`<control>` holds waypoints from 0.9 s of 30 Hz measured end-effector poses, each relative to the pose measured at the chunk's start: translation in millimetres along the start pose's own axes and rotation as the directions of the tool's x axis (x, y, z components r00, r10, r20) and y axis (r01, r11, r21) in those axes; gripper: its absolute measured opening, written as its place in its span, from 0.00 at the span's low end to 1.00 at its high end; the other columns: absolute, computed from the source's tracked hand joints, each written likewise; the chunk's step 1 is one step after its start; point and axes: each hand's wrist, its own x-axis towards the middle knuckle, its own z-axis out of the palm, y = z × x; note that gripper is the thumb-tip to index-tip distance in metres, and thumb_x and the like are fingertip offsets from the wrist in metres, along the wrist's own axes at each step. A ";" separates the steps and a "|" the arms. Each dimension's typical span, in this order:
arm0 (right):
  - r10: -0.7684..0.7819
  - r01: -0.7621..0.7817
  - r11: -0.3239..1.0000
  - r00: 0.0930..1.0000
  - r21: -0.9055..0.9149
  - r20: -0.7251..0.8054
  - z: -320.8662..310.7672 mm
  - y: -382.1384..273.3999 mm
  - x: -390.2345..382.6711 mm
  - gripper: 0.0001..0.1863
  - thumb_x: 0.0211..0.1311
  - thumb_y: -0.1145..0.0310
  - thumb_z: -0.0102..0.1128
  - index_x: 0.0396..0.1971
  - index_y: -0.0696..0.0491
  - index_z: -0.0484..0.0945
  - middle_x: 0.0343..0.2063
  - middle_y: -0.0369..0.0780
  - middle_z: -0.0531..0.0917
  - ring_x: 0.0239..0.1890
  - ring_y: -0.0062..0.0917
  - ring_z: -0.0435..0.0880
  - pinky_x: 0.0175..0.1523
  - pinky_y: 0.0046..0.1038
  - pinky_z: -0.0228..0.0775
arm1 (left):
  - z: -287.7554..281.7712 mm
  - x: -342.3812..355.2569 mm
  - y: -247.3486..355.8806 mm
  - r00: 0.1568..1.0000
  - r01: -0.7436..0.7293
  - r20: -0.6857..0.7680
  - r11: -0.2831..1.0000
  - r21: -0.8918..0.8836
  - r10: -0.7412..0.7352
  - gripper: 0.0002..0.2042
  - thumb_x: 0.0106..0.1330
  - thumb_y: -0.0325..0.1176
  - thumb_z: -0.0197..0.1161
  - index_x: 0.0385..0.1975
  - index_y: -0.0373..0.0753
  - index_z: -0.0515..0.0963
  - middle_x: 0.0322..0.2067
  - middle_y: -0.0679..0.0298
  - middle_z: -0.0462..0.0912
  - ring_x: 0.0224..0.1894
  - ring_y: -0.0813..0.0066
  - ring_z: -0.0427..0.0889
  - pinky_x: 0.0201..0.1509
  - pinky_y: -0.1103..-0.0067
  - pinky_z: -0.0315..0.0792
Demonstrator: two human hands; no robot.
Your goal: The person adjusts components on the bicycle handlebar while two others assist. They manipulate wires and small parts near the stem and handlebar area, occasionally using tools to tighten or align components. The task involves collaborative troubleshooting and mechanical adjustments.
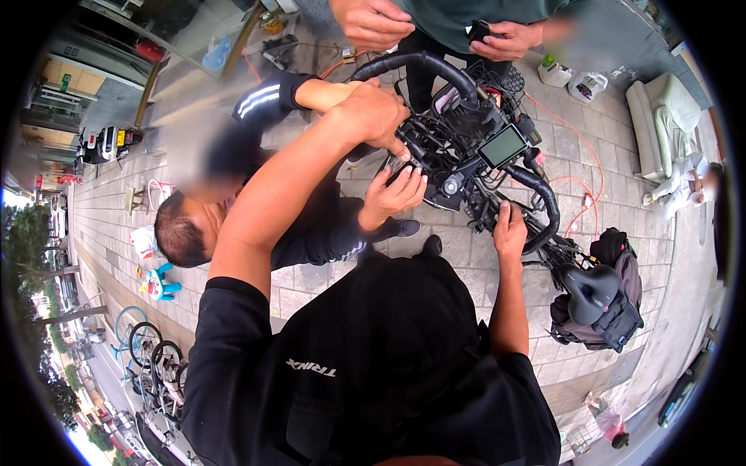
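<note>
A black bicycle with drop handlebars [423, 64] stands in front of me, a grey display [503, 146] mounted near its stem. My left hand [371, 115] reaches across to the front of the handlebar area, its fingers closed and thumb pointing down among the cables. What it grips is hidden. Just below it, a crouching person's hand [395, 196] touches the same front part. My right hand [510, 230] is closed on the bicycle frame [488, 213], behind the display and beside the near handlebar drop. Fingers of this hand are partly hidden.
At the top, a standing person holds a small black object [478, 31]. The crouching person [183, 229] is close on my left. A saddle [589, 293] and black bags [622, 314] are at right. An orange hose [594, 167] lies on the paving, near a pale sofa [660, 124].
</note>
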 end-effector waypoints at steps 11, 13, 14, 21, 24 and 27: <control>-0.045 0.049 0.998 0.994 0.038 -0.099 18.6 31.9 -3.7 0.23 0.82 0.50 0.52 0.56 0.54 0.83 0.40 0.53 0.90 0.45 0.52 0.90 0.52 0.45 0.79 | -8.6 23.2 -4.6 0.974 0.066 0.222 0.995 -0.079 -0.047 0.37 0.51 0.70 0.75 0.41 0.36 0.88 0.40 0.56 0.90 0.48 0.52 0.89 0.52 0.59 0.78; -0.048 0.053 0.997 0.995 0.062 -0.089 19.9 34.0 -2.5 0.23 0.82 0.49 0.52 0.56 0.53 0.83 0.40 0.53 0.90 0.45 0.53 0.89 0.52 0.46 0.79 | -7.5 21.7 -8.1 0.973 0.062 0.228 0.993 -0.096 -0.038 0.35 0.50 0.68 0.78 0.40 0.37 0.88 0.37 0.56 0.91 0.45 0.53 0.90 0.48 0.60 0.80; -0.049 0.055 0.996 0.995 0.074 -0.084 19.8 35.1 -3.0 0.23 0.82 0.49 0.51 0.55 0.53 0.83 0.39 0.53 0.89 0.45 0.53 0.89 0.52 0.46 0.78 | -6.9 23.5 -6.7 0.974 0.068 0.223 0.993 -0.096 -0.045 0.34 0.49 0.66 0.79 0.40 0.37 0.88 0.34 0.57 0.91 0.43 0.53 0.91 0.47 0.60 0.80; -0.027 0.031 0.998 0.997 0.056 -0.069 18.3 34.6 -3.7 0.24 0.82 0.48 0.50 0.55 0.53 0.83 0.40 0.53 0.90 0.46 0.54 0.89 0.52 0.47 0.78 | -12.5 24.8 -3.6 0.958 0.122 0.276 0.980 -0.157 -0.076 0.35 0.50 0.68 0.78 0.39 0.37 0.89 0.35 0.57 0.92 0.42 0.56 0.91 0.46 0.62 0.80; -0.046 0.050 0.997 0.996 0.050 -0.081 18.8 36.5 -4.0 0.24 0.82 0.49 0.51 0.55 0.55 0.83 0.41 0.52 0.89 0.46 0.50 0.89 0.53 0.45 0.78 | -12.8 27.0 -4.5 0.951 0.142 0.296 0.975 -0.172 -0.087 0.35 0.51 0.67 0.79 0.38 0.36 0.89 0.35 0.57 0.92 0.40 0.56 0.91 0.44 0.63 0.80; -0.030 0.034 0.998 0.997 0.043 -0.074 17.3 33.0 -4.3 0.24 0.83 0.51 0.53 0.55 0.57 0.83 0.42 0.53 0.89 0.45 0.45 0.89 0.54 0.40 0.78 | -8.4 29.2 -5.5 0.954 0.137 0.290 0.970 -0.199 -0.075 0.32 0.51 0.62 0.81 0.38 0.34 0.88 0.33 0.56 0.91 0.38 0.57 0.90 0.43 0.63 0.80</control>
